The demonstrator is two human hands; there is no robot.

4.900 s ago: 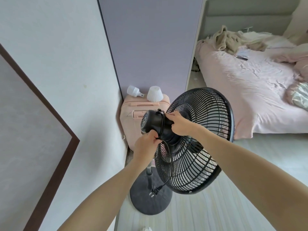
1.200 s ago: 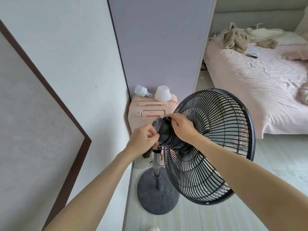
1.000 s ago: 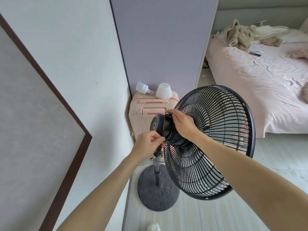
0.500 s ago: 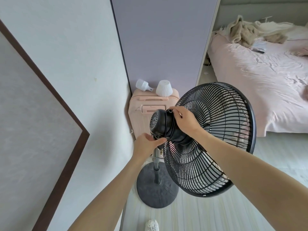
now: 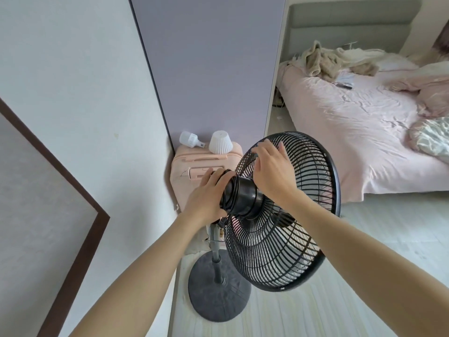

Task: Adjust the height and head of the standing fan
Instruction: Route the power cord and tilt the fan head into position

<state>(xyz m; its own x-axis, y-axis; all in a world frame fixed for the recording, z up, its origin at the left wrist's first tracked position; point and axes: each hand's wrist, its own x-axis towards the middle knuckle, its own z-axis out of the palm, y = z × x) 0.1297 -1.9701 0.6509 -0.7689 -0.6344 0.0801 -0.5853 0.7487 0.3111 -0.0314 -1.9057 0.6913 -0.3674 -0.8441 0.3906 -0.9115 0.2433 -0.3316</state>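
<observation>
— Black plastic and wire fill my feed: the standing fan [image 5: 279,210] is on the pale floor [image 5: 364,300] in the corner, its round base [image 5: 218,297] beside the white wall [image 5: 73,69] and in front of a pink suitcase [image 5: 194,166].

— Where are the hands?

— My left hand [image 5: 209,198] cups the rear of the motor housing [image 5: 243,198], fingers curled round it. My right hand [image 5: 272,171] lies flat on the back of the grille [image 5: 303,178] near its top, fingers slightly spread, gripping nothing.

— And the head?

— Tilted, its face turned away toward the bed [image 5: 352,130].
</observation>
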